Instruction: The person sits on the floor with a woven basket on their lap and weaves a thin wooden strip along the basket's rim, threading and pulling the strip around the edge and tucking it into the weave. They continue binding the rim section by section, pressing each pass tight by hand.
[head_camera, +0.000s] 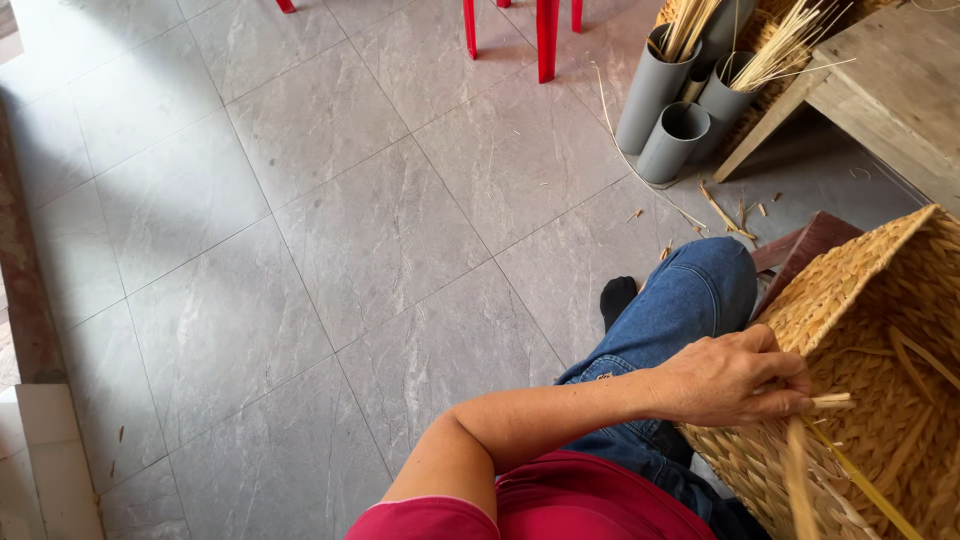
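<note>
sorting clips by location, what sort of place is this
Probably a home or small basket-weaving workshop: the left hand grips a half-woven basket, grey tubes hold dry straw stalks, and offcuts litter the tiled floor.

My left hand rests on the basket at right; beyond my knee stand tubes, left of the table.

top: short-sleeved top of plain red-pink fabric, its sleeve ending above the elbow
trousers: blue denim jeans with visible stitched seams and a pocket edge
foot: black sock, no shoe
left hand: bare, no ring, watch or glove visible
forearm: bare, uncovered
</note>
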